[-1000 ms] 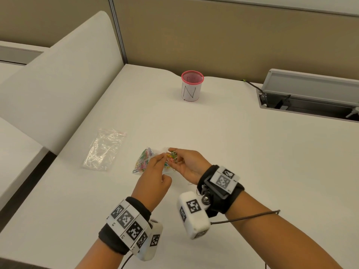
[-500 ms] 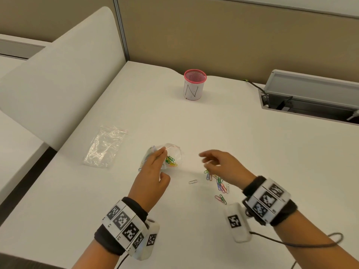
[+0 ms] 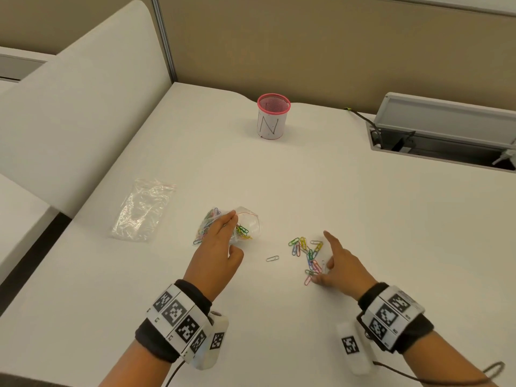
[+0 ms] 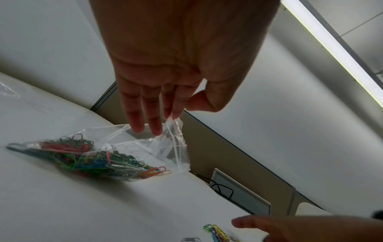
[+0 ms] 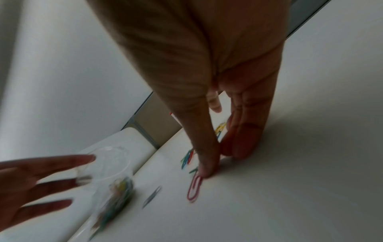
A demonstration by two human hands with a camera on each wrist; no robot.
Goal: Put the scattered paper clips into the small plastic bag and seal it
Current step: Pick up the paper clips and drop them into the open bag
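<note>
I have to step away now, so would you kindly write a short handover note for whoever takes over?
Left hand pinches the mouth of the small plastic bag, unsealed, resting on the desk.
Right hand is open, fingertips down at the loose paper clips.
Done: many clips are bagged.
Left: the loose pile, one stray silver clip, then sealing.

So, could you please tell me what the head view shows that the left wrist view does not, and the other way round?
Only the head view shows the pink-rimmed cup, the spare empty bag and both wristbands. Only the left wrist view shows the left hand pinching the small plastic bag at its red-lined mouth, and a ceiling light. Both show the bagged clips, the loose paper clips and the right hand reaching for them.
</note>
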